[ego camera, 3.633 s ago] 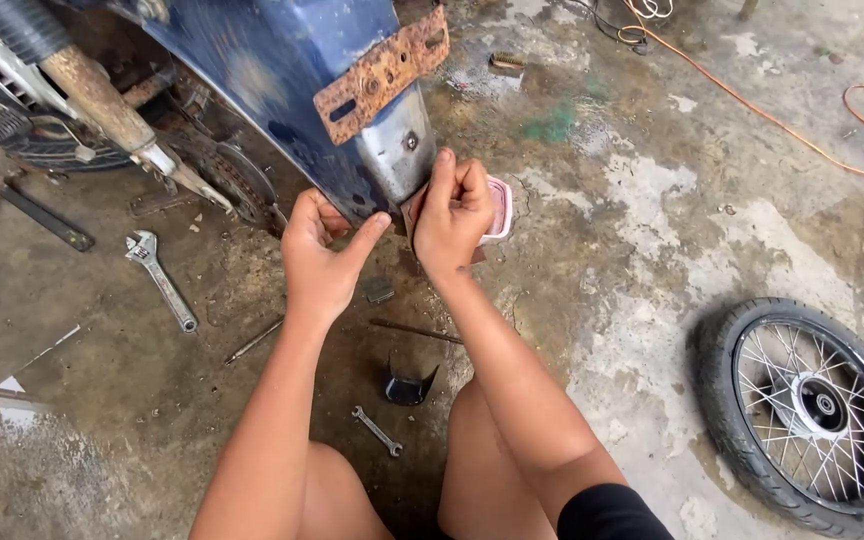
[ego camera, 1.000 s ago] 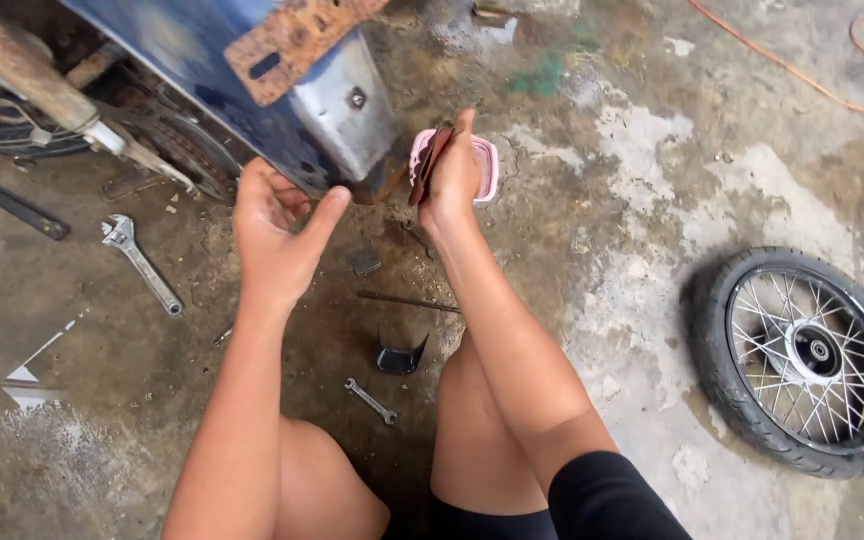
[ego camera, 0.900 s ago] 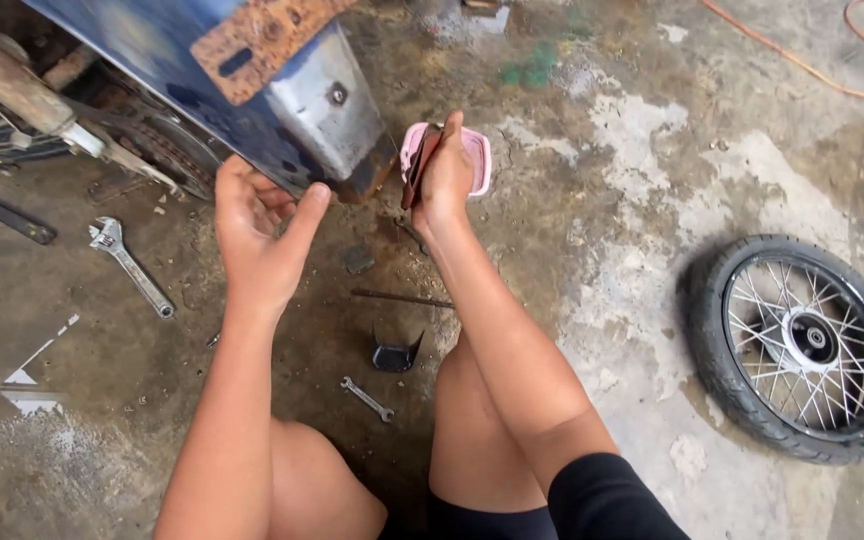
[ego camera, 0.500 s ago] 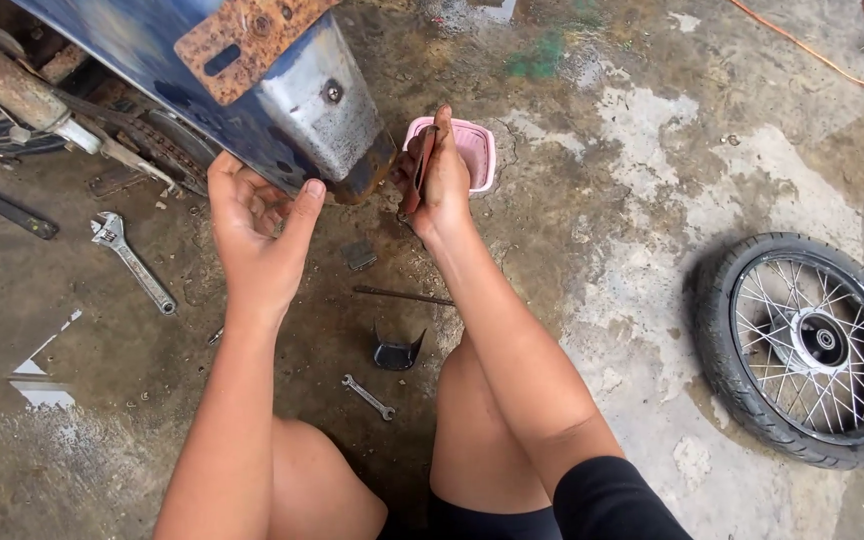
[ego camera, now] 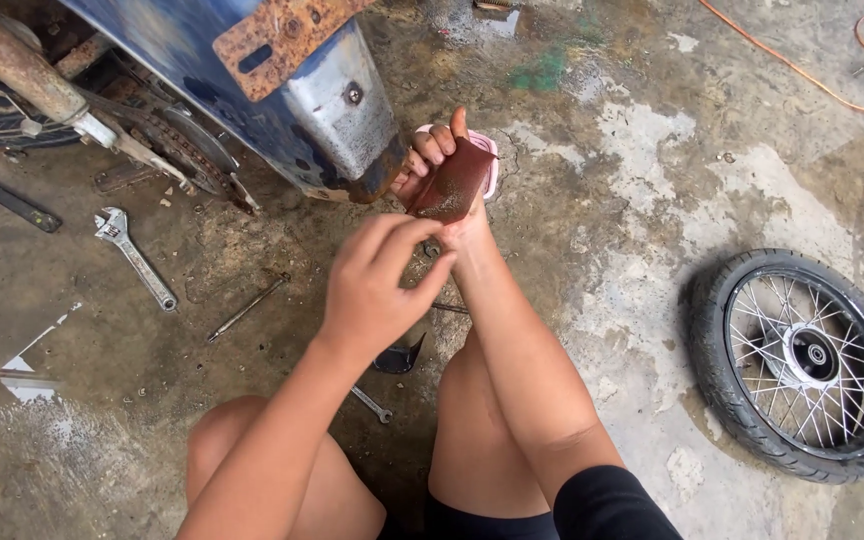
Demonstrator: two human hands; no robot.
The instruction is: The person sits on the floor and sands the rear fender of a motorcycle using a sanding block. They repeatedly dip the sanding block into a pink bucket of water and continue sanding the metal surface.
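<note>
Hands on rusty plate, pink bowl behind.

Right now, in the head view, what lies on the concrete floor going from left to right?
Black bar → adjustable wrench → thin metal rod → small combination spanner → spoked wheel with tyre. The left hand and the right hand, which holds a rusty brown plate, are above the floor, between rod and wheel.

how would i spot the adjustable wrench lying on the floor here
Start at the blue motorcycle rear fender at upper left. Below and left of it, on the stained concrete floor, lies the silver adjustable wrench. It is bigger than the small spanner.
</note>
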